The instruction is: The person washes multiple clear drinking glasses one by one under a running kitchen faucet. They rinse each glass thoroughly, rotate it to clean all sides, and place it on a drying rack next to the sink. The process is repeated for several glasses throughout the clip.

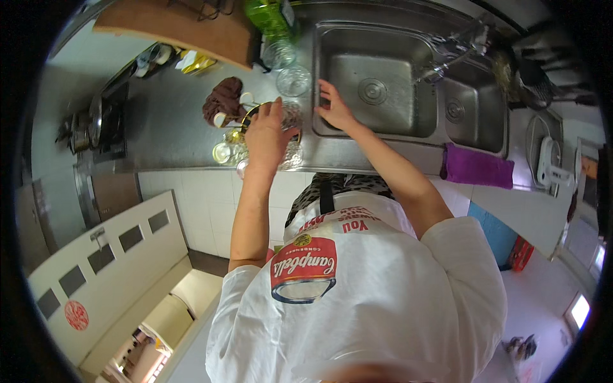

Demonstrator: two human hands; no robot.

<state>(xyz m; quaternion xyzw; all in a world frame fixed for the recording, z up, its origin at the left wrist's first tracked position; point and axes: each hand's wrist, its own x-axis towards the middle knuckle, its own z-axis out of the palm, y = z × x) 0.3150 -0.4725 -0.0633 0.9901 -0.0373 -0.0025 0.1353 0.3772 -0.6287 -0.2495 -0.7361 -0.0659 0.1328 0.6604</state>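
My left hand (266,136) is over a cluster of clear glassware (292,114) on the steel counter, left of the sink. Its fingers reach across a dark round piece with a gold-coloured rim (249,116), possibly a tray or rack. What lies under the palm is hidden, so a grip cannot be made out. Small glass vessels (222,152) lie beside this hand, towards the counter's front. My right hand (335,107) hovers by the left rim of the large sink basin (383,67), fingers apart and holding nothing. Two clear glasses (293,80) stand just beyond, between both hands.
A crumpled brown cloth (222,101) lies left of the glassware. Behind the glasses stands a green bottle (273,21). A faucet (438,72) reaches over the basins. The purple towel (478,165) drapes over the front edge. Pans (98,122) occupy the far left.
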